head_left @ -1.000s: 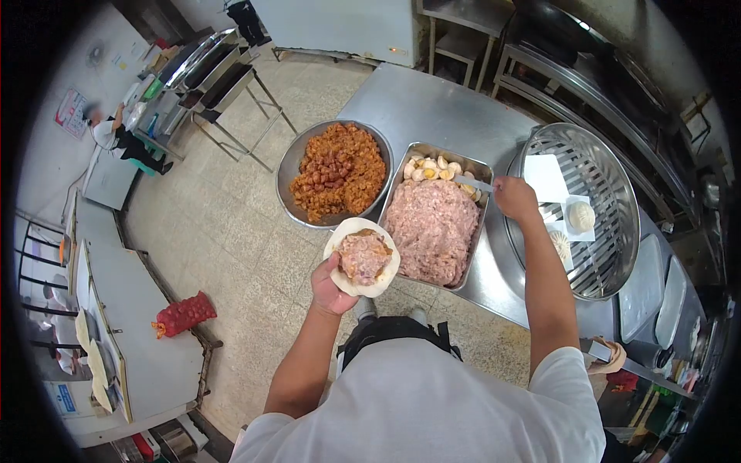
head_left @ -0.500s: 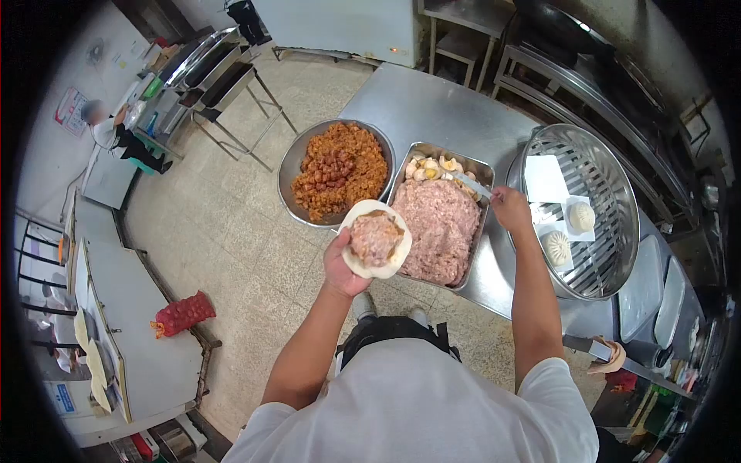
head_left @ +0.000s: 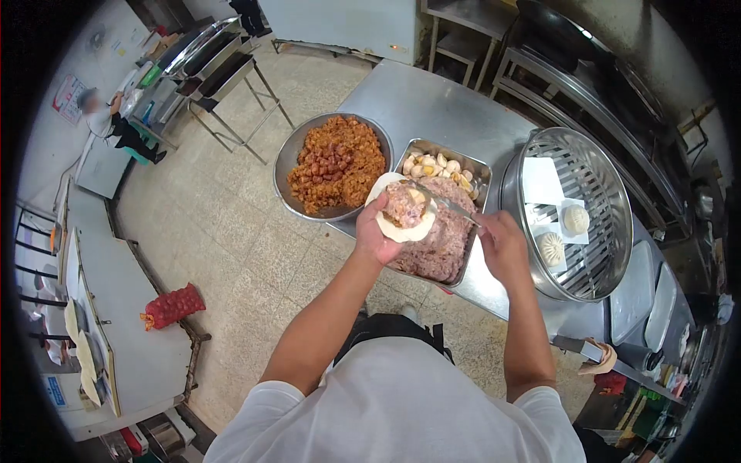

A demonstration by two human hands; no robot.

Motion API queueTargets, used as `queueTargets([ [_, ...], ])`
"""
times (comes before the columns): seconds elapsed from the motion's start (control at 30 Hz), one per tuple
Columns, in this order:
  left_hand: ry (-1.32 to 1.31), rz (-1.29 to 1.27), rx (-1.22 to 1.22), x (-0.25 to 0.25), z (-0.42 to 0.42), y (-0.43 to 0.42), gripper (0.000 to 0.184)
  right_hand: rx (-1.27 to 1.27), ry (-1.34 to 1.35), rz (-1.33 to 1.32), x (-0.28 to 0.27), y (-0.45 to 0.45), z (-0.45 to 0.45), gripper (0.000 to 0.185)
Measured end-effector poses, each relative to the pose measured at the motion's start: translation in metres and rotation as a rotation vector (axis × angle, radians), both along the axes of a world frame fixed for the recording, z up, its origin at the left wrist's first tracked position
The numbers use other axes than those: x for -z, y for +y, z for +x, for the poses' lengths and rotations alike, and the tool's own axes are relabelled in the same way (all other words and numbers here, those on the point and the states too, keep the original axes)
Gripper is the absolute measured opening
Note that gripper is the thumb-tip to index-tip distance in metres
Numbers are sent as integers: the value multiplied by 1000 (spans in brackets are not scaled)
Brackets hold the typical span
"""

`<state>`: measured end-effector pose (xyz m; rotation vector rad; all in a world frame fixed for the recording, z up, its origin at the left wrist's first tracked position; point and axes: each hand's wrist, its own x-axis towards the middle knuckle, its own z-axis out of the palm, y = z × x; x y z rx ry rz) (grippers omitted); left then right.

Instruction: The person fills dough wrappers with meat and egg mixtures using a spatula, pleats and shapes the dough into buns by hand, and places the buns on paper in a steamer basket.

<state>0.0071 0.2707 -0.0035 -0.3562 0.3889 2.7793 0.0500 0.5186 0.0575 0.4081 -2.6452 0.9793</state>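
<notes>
On my left hand point(head_left: 377, 235) rests a round dough wrapper point(head_left: 397, 233) topped with pink meat, with a pale yellowish egg piece on it. My right hand point(head_left: 503, 243) grips a flat metal spatula point(head_left: 451, 205), its tip at the filling. Beneath and behind the wrapper is a steel tray point(head_left: 488, 177) holding minced meat point(head_left: 441, 251) and egg pieces point(head_left: 440, 165). To its left stands a metal bowl point(head_left: 284, 181) of orange-brown filling point(head_left: 340, 164).
At the right, a round steamer point(head_left: 594, 185) holds paper squares and two pleated buns point(head_left: 576, 219). Flat trays point(head_left: 633, 285) and a long blade point(head_left: 579, 347) lie beyond it. A red net sack point(head_left: 174, 306) is on the floor. Another person point(head_left: 116, 127) stands far left.
My left hand has carried the wrapper right, over the tray's edge. The spatula has moved from the egg pieces to the wrapper, where an egg piece now lies on the meat.
</notes>
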Motion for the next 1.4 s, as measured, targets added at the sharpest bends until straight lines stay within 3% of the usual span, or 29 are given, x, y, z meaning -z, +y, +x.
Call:
queueTargets([
  [0.13,67,78,70,9,5,2,49,11,55,39,-4,-7,17,28],
  [0.33,112,116,15,10,21,10,53,1,-72,-91,-1,-22,36,28],
  [0.53,98,66,-36,1,27,14,54,76,87,77,0,-39,49,34],
  [0.87,82,113,-80,-9,34,3,50,129,134,94,9,-61,68,37],
  [1.07,48,-18,-95,-7,44,-19,56,84,54,79,-40,-56,71,30],
  [1.13,214,58,-10,2,49,-38,57,117,36,161,-60,-26,74,25],
  [1.17,119,17,103,15,45,-53,61,118,36,160,-72,-15,73,25],
  [1.2,122,16,107,12,46,-61,61,156,-41,334,-84,-5,71,22],
  [1.23,148,-132,195,6,51,-66,65,194,-123,506,-90,4,68,19],
  [1.27,172,-279,286,1,56,-68,69,200,-126,505,-80,11,60,19],
  [1.3,224,-18,283,-3,64,-67,70,133,-211,691,-58,17,47,16],
  [1.33,221,-16,293,-9,65,-64,70,64,-297,875,-35,20,38,14],
  [1.4,227,288,333,-18,67,-52,72,38,-286,850,7,17,29,13],
])
